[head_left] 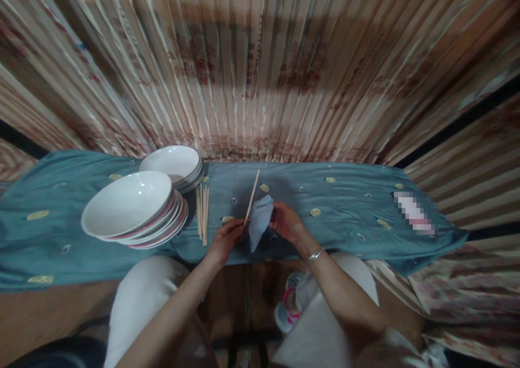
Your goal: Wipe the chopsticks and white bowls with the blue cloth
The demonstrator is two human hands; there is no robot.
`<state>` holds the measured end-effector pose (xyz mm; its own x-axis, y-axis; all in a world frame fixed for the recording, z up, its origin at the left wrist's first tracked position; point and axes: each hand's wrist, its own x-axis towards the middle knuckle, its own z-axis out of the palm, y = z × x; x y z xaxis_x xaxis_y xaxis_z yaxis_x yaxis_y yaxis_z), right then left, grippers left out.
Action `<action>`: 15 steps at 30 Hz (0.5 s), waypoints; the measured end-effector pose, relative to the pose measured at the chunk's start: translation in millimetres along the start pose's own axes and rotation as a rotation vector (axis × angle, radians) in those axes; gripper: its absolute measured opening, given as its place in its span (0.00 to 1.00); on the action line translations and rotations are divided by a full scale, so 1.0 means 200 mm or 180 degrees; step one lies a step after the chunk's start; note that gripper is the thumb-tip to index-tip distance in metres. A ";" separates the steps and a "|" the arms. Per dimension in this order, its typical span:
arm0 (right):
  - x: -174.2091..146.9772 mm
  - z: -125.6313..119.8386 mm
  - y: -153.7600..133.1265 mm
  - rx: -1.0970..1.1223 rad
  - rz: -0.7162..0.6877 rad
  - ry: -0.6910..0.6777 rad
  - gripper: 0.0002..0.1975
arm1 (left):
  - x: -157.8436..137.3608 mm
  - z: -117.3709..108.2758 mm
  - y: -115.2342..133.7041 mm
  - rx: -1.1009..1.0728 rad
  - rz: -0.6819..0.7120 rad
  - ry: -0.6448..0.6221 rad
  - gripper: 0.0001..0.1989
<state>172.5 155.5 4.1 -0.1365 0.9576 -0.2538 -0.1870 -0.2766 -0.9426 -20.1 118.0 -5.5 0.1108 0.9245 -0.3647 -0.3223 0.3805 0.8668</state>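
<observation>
The two hands work near the centre of the frame, both closed in light grips. The left hand (pixel 226 239) pinches a light wooden chopstick (pixel 252 193) close to its lower end, so that it slants up and to the right. The right hand (pixel 286 223) holds a pale blue-grey cloth (pixel 260 221) by its right side, the rest hanging down just beside the chopstick — whether the two touch, I cannot tell. A silvery bracelet (pixel 314 254) circles the right wrist.

Left of centre, a small group of chopsticks (pixel 205 213) lies on the tabletop (pixel 345 224), roughly side by side. Further left sits a large white bowl (pixel 130 202) atop a stack of dishes (pixel 179 216), some edges reddish; a second stack of white bowls (pixel 173 162) stands behind it. A teal covering with yellow motifs drapes the tabletop. At the right end lies a pixelated item (pixel 414 213) — its identity is hidden. A striped, pleated curtain (pixel 260 59) fills the upper frame.
</observation>
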 end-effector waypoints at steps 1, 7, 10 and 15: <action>-0.01 0.02 -0.01 0.0143 0.0100 -0.0110 0.11 | 0.00 0.01 -0.01 -0.0063 -0.0040 -0.0007 0.17; -0.06 0.10 -0.03 0.1242 0.0746 -0.0428 0.05 | 0.01 0.01 -0.01 -0.0418 -0.0115 0.0072 0.17; -0.05 0.10 -0.01 0.1205 0.0695 -0.0342 0.06 | -0.01 0.00 0.02 -0.0458 -0.0148 0.0037 0.17; -0.05 0.12 0.03 0.0970 0.0422 -0.0116 0.13 | -0.02 0.01 0.03 -0.0154 -0.0007 -0.0218 0.15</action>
<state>150.2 143.2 6.7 -0.2129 0.9096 -0.3569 -0.4469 -0.4155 -0.7923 -20.1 116.0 2.3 0.1752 0.9236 -0.3409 -0.3669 0.3826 0.8480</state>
